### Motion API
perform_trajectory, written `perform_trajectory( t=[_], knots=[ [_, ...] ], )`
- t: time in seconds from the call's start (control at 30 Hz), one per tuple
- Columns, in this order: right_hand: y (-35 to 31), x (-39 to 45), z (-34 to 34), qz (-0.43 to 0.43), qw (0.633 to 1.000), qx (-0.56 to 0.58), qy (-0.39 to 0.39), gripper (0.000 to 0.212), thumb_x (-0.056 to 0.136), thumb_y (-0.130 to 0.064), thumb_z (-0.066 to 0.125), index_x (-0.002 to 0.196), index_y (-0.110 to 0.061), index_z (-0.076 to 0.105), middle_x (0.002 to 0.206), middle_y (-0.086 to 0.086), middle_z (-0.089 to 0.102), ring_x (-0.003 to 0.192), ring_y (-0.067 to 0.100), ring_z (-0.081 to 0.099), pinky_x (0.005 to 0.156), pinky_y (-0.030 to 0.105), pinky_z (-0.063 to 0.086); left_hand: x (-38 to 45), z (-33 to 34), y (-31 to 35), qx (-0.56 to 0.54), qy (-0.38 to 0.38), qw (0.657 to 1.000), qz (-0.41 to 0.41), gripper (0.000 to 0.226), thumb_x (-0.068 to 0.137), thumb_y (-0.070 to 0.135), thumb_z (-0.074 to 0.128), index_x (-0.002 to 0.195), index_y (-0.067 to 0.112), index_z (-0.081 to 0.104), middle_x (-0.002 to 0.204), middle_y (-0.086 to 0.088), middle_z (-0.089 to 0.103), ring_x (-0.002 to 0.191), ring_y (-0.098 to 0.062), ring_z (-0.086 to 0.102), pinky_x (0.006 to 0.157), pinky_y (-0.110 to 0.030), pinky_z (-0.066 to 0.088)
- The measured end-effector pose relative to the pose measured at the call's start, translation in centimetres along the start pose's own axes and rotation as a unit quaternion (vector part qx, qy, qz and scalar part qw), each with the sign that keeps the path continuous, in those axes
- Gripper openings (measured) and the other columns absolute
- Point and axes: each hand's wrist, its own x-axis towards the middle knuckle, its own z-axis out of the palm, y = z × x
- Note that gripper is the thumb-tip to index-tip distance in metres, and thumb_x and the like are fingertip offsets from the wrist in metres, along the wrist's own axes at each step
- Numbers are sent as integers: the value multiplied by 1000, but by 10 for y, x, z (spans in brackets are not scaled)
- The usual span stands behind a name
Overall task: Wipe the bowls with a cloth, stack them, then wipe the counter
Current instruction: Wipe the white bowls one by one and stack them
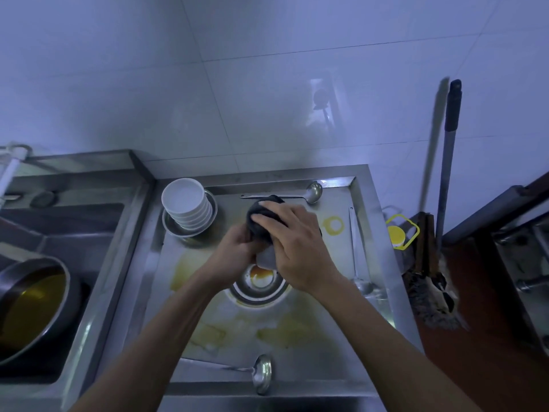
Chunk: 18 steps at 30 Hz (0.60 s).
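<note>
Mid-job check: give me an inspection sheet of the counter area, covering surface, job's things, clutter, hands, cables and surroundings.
Surface: steel counter smeared with yellow oily patches.
Job's things: stack of white bowls on a metal dish at the back left; dark cloth pressed over a bowl held above a metal bowl with orange residue.
Clutter: three ladles, at the back, the right and the front edge.
Hands: left hand grips the bowl from below; right hand holds the cloth.
Cables: nothing seen.
Surroundings: tiled wall, pan of oil at left, mop at right.

Ladles (309,193) (three), broom (436,281), oily pot (32,304)
</note>
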Motion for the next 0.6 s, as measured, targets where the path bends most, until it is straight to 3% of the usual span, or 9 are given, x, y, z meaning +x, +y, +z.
perform_trajectory(
  t=[0.1, 0.17, 0.33, 0.5, 0.6],
  knots=[
    [3, 11, -5, 34, 999, 36, 10, 42, 93, -20, 43, 130, -21, 63, 139, -5, 55, 121, 22, 50, 99, 48, 41, -5, 2, 2, 17, -21, 999, 18, 16, 98, -9, 53, 104, 2, 63, 81, -2, 72, 81, -17, 69, 75, -35, 55],
    [7, 17, -5, 99, 987, 115, 49, 42, 92, -17, 42, 128, -18, 64, 134, -3, 59, 120, 20, 52, 102, 46, 41, -9, 2, 5, 2, -33, 999, 31, 13, 98, 0, 59, 111, -2, 62, 88, -10, 73, 85, -23, 70, 79, -40, 57],
    [14, 22, 0, 301, 891, 317, 121, 44, 95, -25, 40, 134, -20, 60, 132, -8, 60, 123, 7, 52, 110, 42, 40, -13, 7, 16, -92, -12, 994, 53, 26, 90, 6, 56, 115, 1, 62, 87, -7, 76, 75, -17, 72, 65, -25, 58],
    [6, 15, 6, 352, 855, 354, 140, 40, 95, -29, 41, 130, -29, 60, 127, -14, 60, 120, 0, 52, 110, 37, 40, -10, 5, 5, -156, 41, 986, 42, 35, 92, 10, 63, 124, -4, 60, 100, -18, 72, 87, -28, 70, 71, -34, 61],
    [3, 6, 12, 344, 868, 333, 128, 37, 101, -21, 43, 134, -27, 57, 133, -12, 56, 124, 1, 49, 113, 36, 38, -8, 8, 4, -209, 85, 973, 37, 38, 91, 17, 57, 126, 2, 61, 106, -17, 72, 88, -26, 70, 70, -33, 62]
  ],
)
